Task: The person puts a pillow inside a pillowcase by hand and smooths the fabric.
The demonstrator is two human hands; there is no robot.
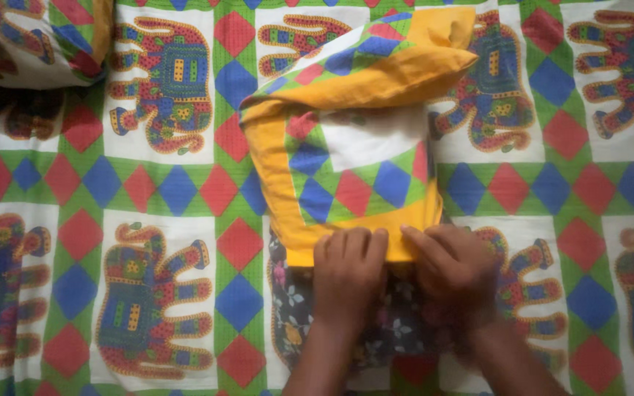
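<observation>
Pinching the near yellow hem of the pillow cover (346,158), the fingers (350,242) of the left hand (346,275) curl closed over the cloth edge, and the right hand (453,271) grips the same hem just beside it. Under both hands a dark floral pillow (295,315) shows, seemingly part way inside the cover, which lies near the middle of the bed sheet (163,191) with its far end folded over. With both grips crowded on one stretch of hem, the opening may bunch, the pillow corner may snag, or the loose sheet may drag along underneath.
</observation>
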